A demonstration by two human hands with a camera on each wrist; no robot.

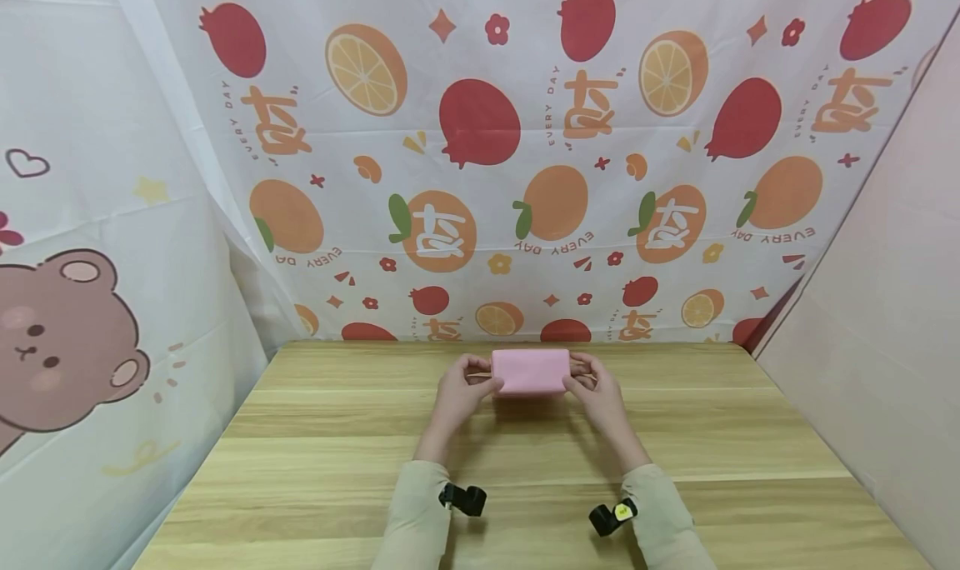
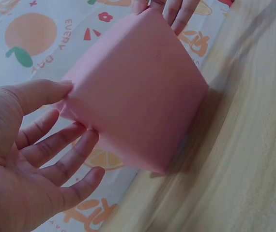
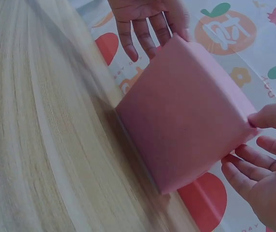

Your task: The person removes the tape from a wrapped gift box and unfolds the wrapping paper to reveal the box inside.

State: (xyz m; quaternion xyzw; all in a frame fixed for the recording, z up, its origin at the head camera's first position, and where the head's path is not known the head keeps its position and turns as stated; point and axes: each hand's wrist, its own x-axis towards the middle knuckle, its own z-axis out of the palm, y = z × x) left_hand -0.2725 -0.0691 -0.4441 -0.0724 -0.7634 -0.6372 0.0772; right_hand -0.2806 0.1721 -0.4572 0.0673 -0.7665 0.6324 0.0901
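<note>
A smooth pink box point(image 1: 531, 371) is held between both hands near the far edge of the wooden table. My left hand point(image 1: 461, 389) pinches its left end, thumb at the upper corner and fingertips against the side; the other fingers spread loosely in the left wrist view. At the right end, my right hand point(image 1: 597, 391) grips the matching corner between thumb and fingers. Seen from the right wrist, a broad plain face of the box point(image 3: 184, 116) is turned toward the camera. Its lower edge is at or just above the tabletop; I cannot tell whether they touch.
The wooden table point(image 1: 525, 512) reaches back to a white curtain point(image 1: 480, 20) printed with fruit, right behind the box. Another curtain with a bear print point(image 1: 67, 345) hangs on the left, and a pale plain sheet point(image 1: 885, 303) on the right.
</note>
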